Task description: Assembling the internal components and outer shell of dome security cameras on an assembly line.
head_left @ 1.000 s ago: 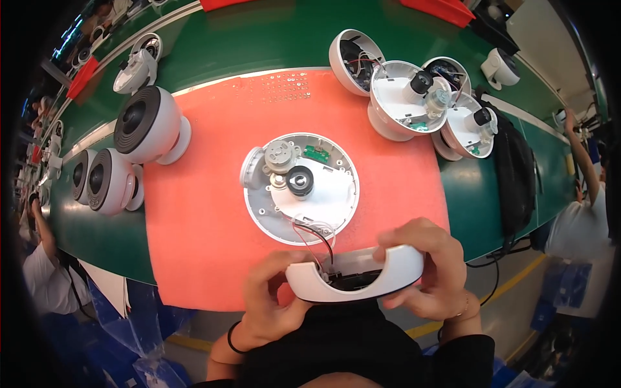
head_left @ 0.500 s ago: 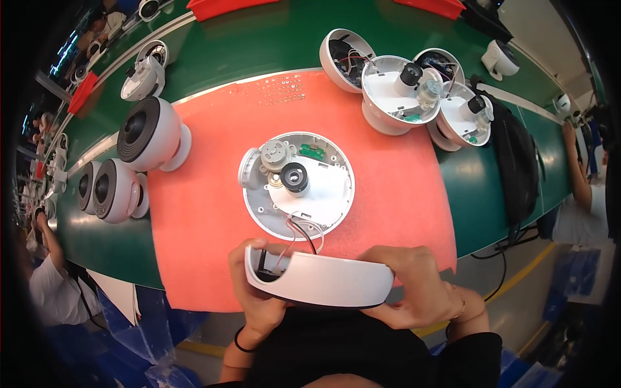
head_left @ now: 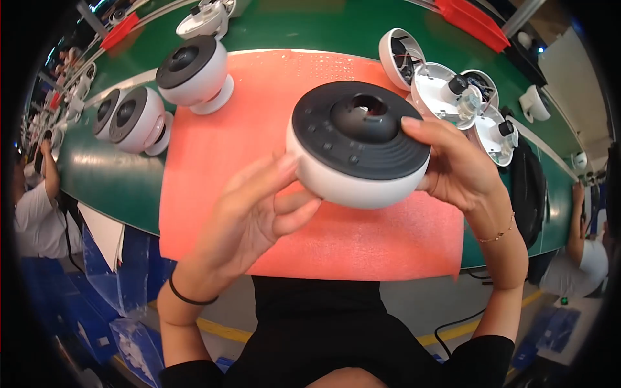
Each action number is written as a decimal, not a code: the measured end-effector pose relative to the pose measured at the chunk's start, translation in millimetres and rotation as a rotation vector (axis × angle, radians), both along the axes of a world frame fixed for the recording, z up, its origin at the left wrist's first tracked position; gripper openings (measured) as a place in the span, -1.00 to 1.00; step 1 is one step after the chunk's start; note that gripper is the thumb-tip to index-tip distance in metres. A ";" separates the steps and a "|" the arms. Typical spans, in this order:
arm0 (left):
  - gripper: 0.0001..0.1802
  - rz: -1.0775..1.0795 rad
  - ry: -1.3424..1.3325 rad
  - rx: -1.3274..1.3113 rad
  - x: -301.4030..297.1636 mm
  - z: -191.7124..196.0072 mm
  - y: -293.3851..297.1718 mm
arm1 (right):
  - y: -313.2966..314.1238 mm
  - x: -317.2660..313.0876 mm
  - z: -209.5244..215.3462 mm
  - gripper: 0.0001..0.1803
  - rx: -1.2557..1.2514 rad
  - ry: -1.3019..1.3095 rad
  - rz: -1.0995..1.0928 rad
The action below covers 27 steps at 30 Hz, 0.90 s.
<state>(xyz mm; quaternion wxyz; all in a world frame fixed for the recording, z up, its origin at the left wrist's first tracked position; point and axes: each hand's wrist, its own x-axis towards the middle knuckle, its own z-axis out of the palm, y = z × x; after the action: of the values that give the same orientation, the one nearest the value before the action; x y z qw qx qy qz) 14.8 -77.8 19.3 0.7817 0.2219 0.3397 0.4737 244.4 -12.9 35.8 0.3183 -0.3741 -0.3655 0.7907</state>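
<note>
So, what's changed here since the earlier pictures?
The cover moved forward and over the mat, dark face now turned up; the open base no longer shows. The right hand still grips the cover; the left hand is at its left edge, grip unclear. The left-side units and right-side open units stayed put.

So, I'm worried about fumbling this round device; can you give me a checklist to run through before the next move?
1. Right hand gripping the round device: ok, it holds the right side.
2. Left hand sharing the weight: cannot tell; it is at the left side.
3. Black face turned upward: ok, though tilted.
4. Orange mat below the device: ok.
5. Inside of the device: cannot tell, hidden from view.
</note>
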 end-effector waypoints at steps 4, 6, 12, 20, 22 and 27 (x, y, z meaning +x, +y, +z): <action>-0.61 -0.042 0.052 0.025 -11.3 0.2 -2.4 | -3.0 -11.7 -7.2 -0.73 -0.032 -0.020 -0.029; -0.57 -0.091 0.128 -0.003 -15.5 1.5 -1.4 | -2.7 -13.9 -8.9 -0.73 -0.041 -0.043 -0.042; -0.68 -0.143 0.479 0.304 -31.7 -4.9 6.3 | 9.8 -6.5 4.8 -0.38 0.237 -0.157 0.198; -0.64 -0.050 1.099 1.560 -85.2 -58.6 43.7 | 20.1 -36.4 -15.3 -0.85 0.595 -0.316 0.671; -0.63 -0.195 1.066 1.564 -73.5 -56.4 63.8 | 43.4 -41.6 -9.7 -0.88 0.667 -0.255 0.754; -0.64 -0.438 0.993 1.447 -57.1 -52.5 108.2 | 99.9 -35.9 -8.2 -0.87 0.682 -0.182 0.859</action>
<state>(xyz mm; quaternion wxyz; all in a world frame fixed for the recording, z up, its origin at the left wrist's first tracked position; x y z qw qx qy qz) -42.3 30.4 -33.2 0.2873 0.8978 0.2074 0.2618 208.5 87.0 27.6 0.0373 -0.1340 -0.7463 0.6509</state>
